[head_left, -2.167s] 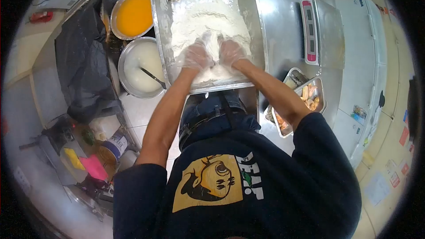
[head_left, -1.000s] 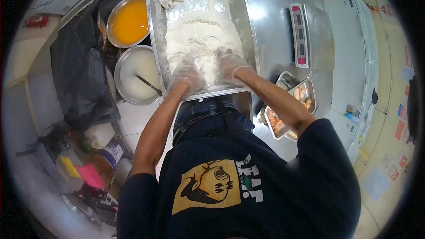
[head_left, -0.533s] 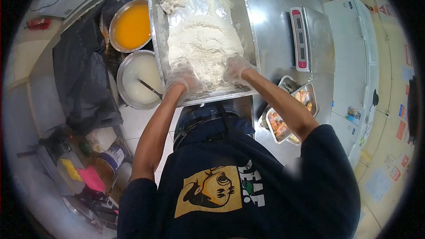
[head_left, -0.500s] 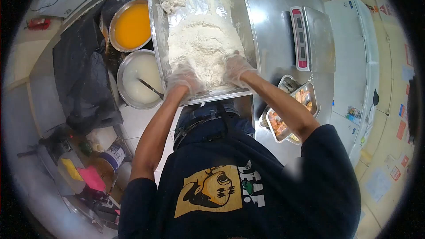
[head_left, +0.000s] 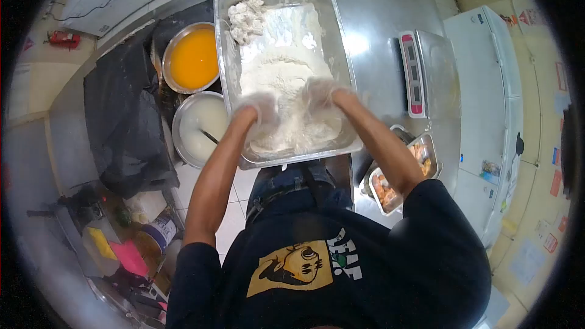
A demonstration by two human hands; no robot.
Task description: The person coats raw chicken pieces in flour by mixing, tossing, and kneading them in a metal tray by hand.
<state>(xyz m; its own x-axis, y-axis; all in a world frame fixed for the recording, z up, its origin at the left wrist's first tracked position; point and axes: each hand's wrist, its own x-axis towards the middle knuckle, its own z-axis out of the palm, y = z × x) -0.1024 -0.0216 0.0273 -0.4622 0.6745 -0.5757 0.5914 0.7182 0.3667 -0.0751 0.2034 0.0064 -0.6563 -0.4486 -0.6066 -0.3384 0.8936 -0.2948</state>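
Both hands wear clear plastic gloves and are over the flour in a deep metal tray (head_left: 348, 61). My left hand (head_left: 263, 111) is near the tray's left wall, smeared by motion, its fingers unclear. My right hand (head_left: 323, 94) is also blurred, on the right side of the flour. Between and below them the white flour (head_left: 289, 128) looks loose and stirred up. A lumpy, pale clump (head_left: 247, 20) lies in the tray's far left corner. Whether either hand grips flour cannot be made out.
Left of the tray stand a bowl of orange liquid (head_left: 194, 59) and a bowl of whitish liquid (head_left: 198, 131) with a dark-handled utensil. To the right are a scale (head_left: 439, 73) and small metal trays of food pieces (head_left: 385, 196). A white fridge (head_left: 481, 85) stands farther right.
The view has shifted, so the tray sits lower in it. Both hands have moved forward from the tray's near edge, and the flour near that edge is disturbed.
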